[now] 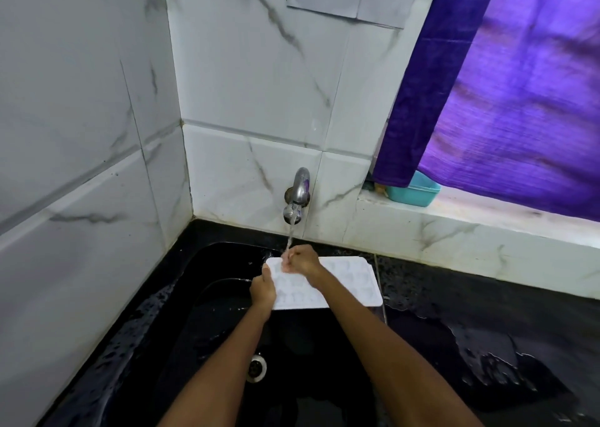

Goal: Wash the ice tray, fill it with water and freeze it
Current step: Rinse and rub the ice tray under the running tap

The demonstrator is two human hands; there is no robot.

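A white ice tray (350,283) with several small cells is held over the black sink (214,322), under the chrome wall tap (297,196). A thin stream of water (290,236) runs from the tap onto the tray's far left corner. My left hand (263,292) grips the tray's left edge, thumb on top. My right hand (300,259) rests on the tray's top face at that far corner, fingers curled, right where the water lands. The right end of the tray reaches over the sink's right rim.
The sink drain (256,368) lies below the tray. A wet black counter (487,345) spreads to the right. A teal plastic container (414,191) stands on the marble ledge under a purple curtain (519,101). Tiled walls close off the left and back.
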